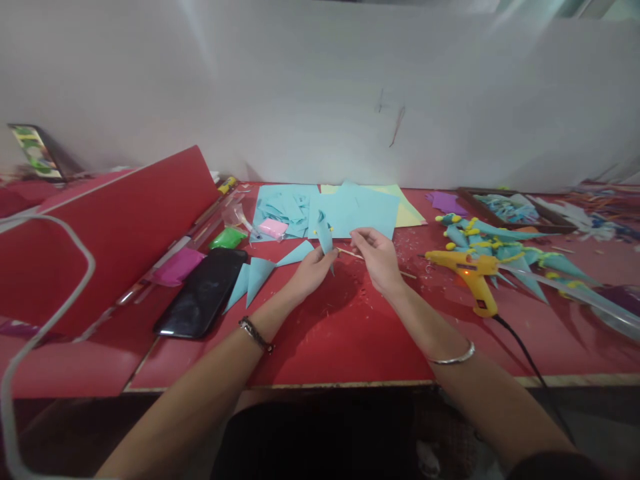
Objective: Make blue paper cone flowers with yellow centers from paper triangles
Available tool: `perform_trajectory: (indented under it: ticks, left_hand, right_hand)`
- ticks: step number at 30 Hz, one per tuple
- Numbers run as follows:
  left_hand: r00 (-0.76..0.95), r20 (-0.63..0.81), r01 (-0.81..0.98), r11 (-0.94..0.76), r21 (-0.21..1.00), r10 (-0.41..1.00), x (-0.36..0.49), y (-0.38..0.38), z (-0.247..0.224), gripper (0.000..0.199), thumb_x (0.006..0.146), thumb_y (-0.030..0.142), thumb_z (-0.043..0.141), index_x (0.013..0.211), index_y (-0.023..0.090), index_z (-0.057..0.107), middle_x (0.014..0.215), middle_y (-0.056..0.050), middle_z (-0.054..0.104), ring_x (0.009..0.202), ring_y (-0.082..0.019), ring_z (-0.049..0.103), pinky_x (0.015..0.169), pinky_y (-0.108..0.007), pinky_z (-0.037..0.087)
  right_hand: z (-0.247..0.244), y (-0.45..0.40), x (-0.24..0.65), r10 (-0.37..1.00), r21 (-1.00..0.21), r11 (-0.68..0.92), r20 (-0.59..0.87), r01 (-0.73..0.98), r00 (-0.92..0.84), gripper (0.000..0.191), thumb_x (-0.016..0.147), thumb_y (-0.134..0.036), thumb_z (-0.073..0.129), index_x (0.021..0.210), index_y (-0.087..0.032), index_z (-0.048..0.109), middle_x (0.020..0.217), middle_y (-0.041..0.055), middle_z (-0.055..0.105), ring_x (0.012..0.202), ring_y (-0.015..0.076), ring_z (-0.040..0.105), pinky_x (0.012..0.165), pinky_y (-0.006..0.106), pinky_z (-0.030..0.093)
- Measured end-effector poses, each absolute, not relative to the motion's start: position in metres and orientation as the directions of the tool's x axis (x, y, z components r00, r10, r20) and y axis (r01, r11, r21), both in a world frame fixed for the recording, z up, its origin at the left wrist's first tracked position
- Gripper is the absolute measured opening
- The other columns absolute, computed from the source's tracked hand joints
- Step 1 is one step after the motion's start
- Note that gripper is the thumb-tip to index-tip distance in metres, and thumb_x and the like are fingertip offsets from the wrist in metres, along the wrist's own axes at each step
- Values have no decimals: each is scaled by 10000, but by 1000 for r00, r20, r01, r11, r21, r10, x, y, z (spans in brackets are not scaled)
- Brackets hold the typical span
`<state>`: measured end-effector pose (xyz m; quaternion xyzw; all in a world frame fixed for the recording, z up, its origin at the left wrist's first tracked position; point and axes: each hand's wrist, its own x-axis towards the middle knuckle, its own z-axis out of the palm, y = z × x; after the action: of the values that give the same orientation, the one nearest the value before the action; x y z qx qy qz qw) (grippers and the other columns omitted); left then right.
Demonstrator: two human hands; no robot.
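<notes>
My left hand (316, 268) is closed around a light-blue paper cone (325, 235), which stands upright with small yellow bits on its rim. Just to the right, my right hand (379, 257) has thumb and forefinger pinched together, apart from the cone. Whatever sits between those fingertips is too small to make out. A thin wooden stick (407, 274) lies under the right hand. Beside my left wrist are more blue paper cones (260, 275). To the right of my right hand rests a yellow glue gun (467, 270) with an orange light lit.
A black phone (203, 293) lies at left, near a green packet (228, 238) and a red board (115, 247). Blue paper sheets (370, 207) and a pink packet (273, 229) are behind the hands. Finished-looking blue cones with yellow trim (520, 253) cluster at right. The glue gun's cord (523, 350) crosses the table edge.
</notes>
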<state>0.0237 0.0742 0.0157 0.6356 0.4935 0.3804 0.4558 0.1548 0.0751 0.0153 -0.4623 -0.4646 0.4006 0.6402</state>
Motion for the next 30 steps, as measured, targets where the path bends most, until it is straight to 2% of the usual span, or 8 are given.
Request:
perform_trajectory:
  ticks: [6, 10, 13, 16, 18, 23, 27, 30]
  left_hand:
    - [223, 16, 280, -80, 957, 975, 24, 73, 17, 231, 766, 363, 435, 781, 160, 544, 780, -9, 578, 742, -147, 503, 676, -239, 391]
    - [235, 6, 283, -75, 956, 972, 24, 71, 18, 225, 763, 357, 430, 783, 160, 537, 783, -6, 576, 754, -149, 499, 684, -237, 387]
    - [279, -18, 301, -70, 951, 960, 25, 70, 20, 202, 758, 336, 435, 729, 154, 519, 725, 1, 555, 729, -146, 491, 682, -239, 383]
    - [338, 1, 289, -105, 952, 941, 26, 69, 21, 183, 759, 303, 433, 718, 149, 522, 714, 2, 555, 746, -148, 495, 709, -240, 381]
    - [363, 16, 274, -123, 954, 932, 27, 69, 21, 187, 762, 291, 422, 739, 143, 534, 730, -1, 566, 772, -153, 502, 730, -244, 381]
    - [393, 39, 266, -154, 952, 919, 27, 70, 19, 193, 765, 286, 407, 774, 140, 533, 727, 7, 557, 773, -151, 497, 724, -247, 379]
    - [349, 13, 343, -141, 929, 937, 27, 69, 20, 184, 758, 302, 418, 668, 155, 483, 625, 32, 480, 654, -129, 458, 642, -243, 365]
    - [313, -4, 375, -120, 919, 950, 27, 68, 21, 183, 759, 305, 425, 677, 155, 489, 636, 27, 493, 670, -139, 470, 645, -246, 367]
  right_hand:
    - [14, 76, 155, 923, -943, 306, 259, -135, 283, 121, 700, -248, 580, 799, -179, 585, 770, 7, 647, 735, 112, 612, 753, 274, 474]
    - [17, 73, 153, 915, -931, 335, 284, -147, 287, 160, 756, -298, 525, 838, -174, 582, 773, 24, 652, 696, 127, 625, 727, 310, 492]
    - [21, 68, 152, 845, -892, 448, 444, 59, 299, 137, 758, -303, 538, 796, -186, 598, 755, 20, 626, 693, 130, 605, 704, 299, 491]
    - [24, 63, 151, 727, -743, 580, 657, 334, 200, 91, 750, -263, 560, 795, -220, 626, 849, 29, 582, 806, 146, 569, 724, 287, 480]
    - [25, 60, 150, 685, -655, 622, 721, 430, 108, 103, 764, -252, 545, 808, -243, 638, 895, 35, 555, 865, 157, 546, 758, 297, 472]
    - [25, 60, 148, 680, -629, 630, 730, 456, 69, 114, 780, -261, 521, 808, -247, 630, 869, 32, 551, 852, 160, 539, 768, 306, 461]
    - [23, 67, 154, 693, -703, 573, 690, 421, 209, 119, 789, -262, 488, 788, -212, 597, 817, 32, 553, 795, 147, 537, 720, 279, 457]
    - [20, 72, 158, 772, -785, 493, 593, 375, 228, 141, 788, -274, 469, 798, -192, 582, 810, 35, 581, 780, 147, 546, 720, 282, 447]
